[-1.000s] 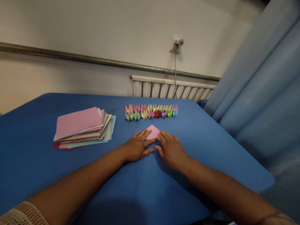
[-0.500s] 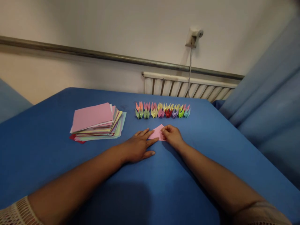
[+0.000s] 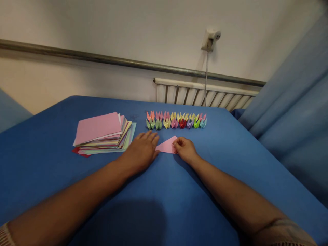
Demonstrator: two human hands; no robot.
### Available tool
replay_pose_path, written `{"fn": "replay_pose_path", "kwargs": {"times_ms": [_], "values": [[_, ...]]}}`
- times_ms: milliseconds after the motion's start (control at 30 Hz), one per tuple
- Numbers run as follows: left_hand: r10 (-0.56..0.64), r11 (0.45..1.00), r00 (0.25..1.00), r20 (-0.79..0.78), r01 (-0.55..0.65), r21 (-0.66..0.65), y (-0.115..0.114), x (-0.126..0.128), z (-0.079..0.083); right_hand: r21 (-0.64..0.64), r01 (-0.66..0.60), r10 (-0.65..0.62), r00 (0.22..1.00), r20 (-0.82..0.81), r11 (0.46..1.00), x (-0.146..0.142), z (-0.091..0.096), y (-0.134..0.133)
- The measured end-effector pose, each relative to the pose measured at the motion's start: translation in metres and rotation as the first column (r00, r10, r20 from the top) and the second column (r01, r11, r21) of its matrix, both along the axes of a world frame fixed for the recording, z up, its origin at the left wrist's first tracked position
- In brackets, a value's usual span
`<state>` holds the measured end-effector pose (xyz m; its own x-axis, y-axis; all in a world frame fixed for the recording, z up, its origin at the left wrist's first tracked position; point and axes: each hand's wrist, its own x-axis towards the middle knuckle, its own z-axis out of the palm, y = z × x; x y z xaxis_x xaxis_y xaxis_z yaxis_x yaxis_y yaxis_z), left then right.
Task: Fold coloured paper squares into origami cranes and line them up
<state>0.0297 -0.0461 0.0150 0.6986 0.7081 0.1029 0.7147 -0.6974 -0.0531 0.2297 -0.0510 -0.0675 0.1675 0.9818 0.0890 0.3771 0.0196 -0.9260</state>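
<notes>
A folded pink paper triangle (image 3: 166, 146) lies on the blue table (image 3: 179, 191) between my hands. My right hand (image 3: 186, 150) has its fingers curled and pinches the triangle's right corner. To the left of the paper, my left hand (image 3: 141, 151) lies flat on the table, fingers stretched out and together, its edge just touching the triangle's left tip. Nothing is in the left hand.
A stack of coloured paper sheets (image 3: 102, 134) with a pink sheet on top lies left of my left hand. A row of several small folded paper figures (image 3: 176, 120) stands behind the triangle. A radiator (image 3: 205, 95) and wall lie beyond; blue curtain (image 3: 294, 95) at right.
My left hand slid left off the pink paper and now lies beside it. The paper shows more as a full triangle. My right hand stays pinched on its right corner.
</notes>
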Motion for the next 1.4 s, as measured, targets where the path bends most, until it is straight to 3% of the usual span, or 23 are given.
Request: {"fn": "replay_pose_path", "kwargs": {"times_ms": [133,200,267,333,400,533,767,1067,1300,1400], "values": [[-0.211,0.963,0.973,0.091,0.223,-0.151,-0.011,0.015,-0.03,-0.034,0.006,-0.004,0.998,0.06,0.999,-0.003,0.009,-0.004],[-0.252,0.942,0.963,0.095,0.266,-0.204,-0.012,0.015,-0.038,0.048,-0.007,-0.003,0.977,0.212,0.999,-0.008,0.019,-0.013],[-0.281,0.929,0.953,0.115,0.3,-0.216,-0.011,0.013,-0.041,0.156,-0.177,0.099,0.906,0.411,0.972,-0.014,0.029,-0.024],[-0.308,0.92,0.941,0.14,0.332,-0.21,-0.01,0.011,-0.04,0.067,-0.361,0.271,0.797,0.54,0.93,-0.021,0.038,-0.037],[-0.327,0.912,0.932,0.155,0.354,-0.206,-0.008,0.01,-0.038,-0.064,-0.401,0.36,0.726,0.586,0.914,-0.027,0.044,-0.046],[-0.305,0.917,0.944,0.127,0.327,-0.227,-0.008,0.01,-0.038,-0.2,-0.278,0.341,0.697,0.631,0.94,-0.029,0.045,-0.051],[-0.254,0.935,0.966,0.046,0.258,-0.242,-0.009,0.007,-0.037,-0.271,-0.065,0.253,0.615,0.747,0.96,-0.008,0.036,-0.036],[-0.137,0.959,0.987,-0.083,0.111,-0.259,-0.012,0.001,-0.02,-0.221,-0.049,0.209,0.568,0.796,0.974,-0.001,0.028,-0.031],[-0.222,0.955,0.973,-0.067,0.203,-0.217,-0.018,0.005,-0.017,-0.186,-0.001,0.152,0.586,0.796,0.982,-0.001,0.029,-0.031],[-0.209,0.962,0.972,-0.111,0.184,-0.203,-0.019,0.004,-0.011,-0.205,-0.01,0.174,0.572,0.802,0.979,0.001,0.031,-0.031]]}}
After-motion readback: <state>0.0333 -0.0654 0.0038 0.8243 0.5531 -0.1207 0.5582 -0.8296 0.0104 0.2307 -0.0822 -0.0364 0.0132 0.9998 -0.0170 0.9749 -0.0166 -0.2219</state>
